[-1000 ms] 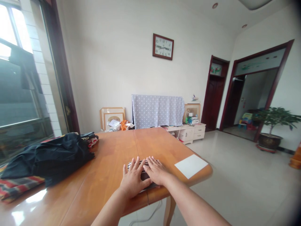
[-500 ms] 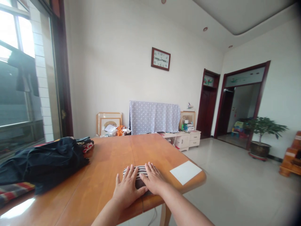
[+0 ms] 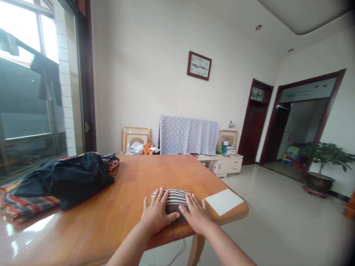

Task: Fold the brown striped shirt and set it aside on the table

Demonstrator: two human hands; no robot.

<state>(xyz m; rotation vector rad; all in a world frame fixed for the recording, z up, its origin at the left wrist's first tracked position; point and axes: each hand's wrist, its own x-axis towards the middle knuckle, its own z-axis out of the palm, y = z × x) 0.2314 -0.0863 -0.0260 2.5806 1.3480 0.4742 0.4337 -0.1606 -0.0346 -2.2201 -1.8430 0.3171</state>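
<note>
A small folded bundle of striped cloth point(image 3: 176, 197), white and dark on top with a darker ribbed front, lies near the edge of the wooden table point(image 3: 133, 181). My left hand point(image 3: 158, 212) rests flat on its left side, fingers spread and thumb reaching across the front. On the right side lies my right hand point(image 3: 195, 214), also with fingers apart. Both palms press on the cloth, and part of it is covered by them. To the right of my right hand is a white sheet of paper point(image 3: 224, 202).
A dark heap of clothing point(image 3: 74, 177) and a striped cloth point(image 3: 27, 203) lie on the table's left side. Beyond the table stands a low white cabinet point(image 3: 222, 166) beside a polka-dot cover point(image 3: 188, 135). A potted plant point(image 3: 318, 181) stands on the floor at right.
My hands have moved apart, the right one shifting outward, so more of the striped cloth shows between them. The view has turned slightly left.
</note>
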